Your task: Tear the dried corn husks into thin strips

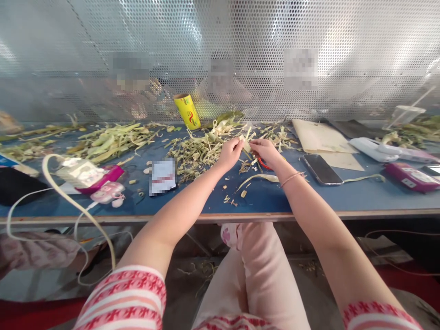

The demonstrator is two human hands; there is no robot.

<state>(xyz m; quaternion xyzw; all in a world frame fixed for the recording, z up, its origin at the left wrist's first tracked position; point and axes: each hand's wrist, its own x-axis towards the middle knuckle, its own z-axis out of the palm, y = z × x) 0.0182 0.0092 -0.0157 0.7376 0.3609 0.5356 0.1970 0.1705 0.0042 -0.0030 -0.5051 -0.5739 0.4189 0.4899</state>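
My left hand (231,153) and my right hand (265,152) meet over the middle of the blue table. Their fingers pinch a pale green strip of plant leaf or husk (246,143) between them. Behind the hands lies a heap of dry, curled plant strips (199,149). Under my right hand shows a red scissor-like handle (263,164), partly hidden by the wrist. A long pale strip (263,177) rests on the table just in front, beside small scraps (243,194).
A yellow tube (187,111) leans at the perforated metal panel (254,59). Rightward are a phone (322,168), cardboard (319,136) and a magenta box (410,177). Leftward lie another strip pile (113,142), a blurred packet (162,177), a pink pouch (108,192) and a looping cable (103,243).
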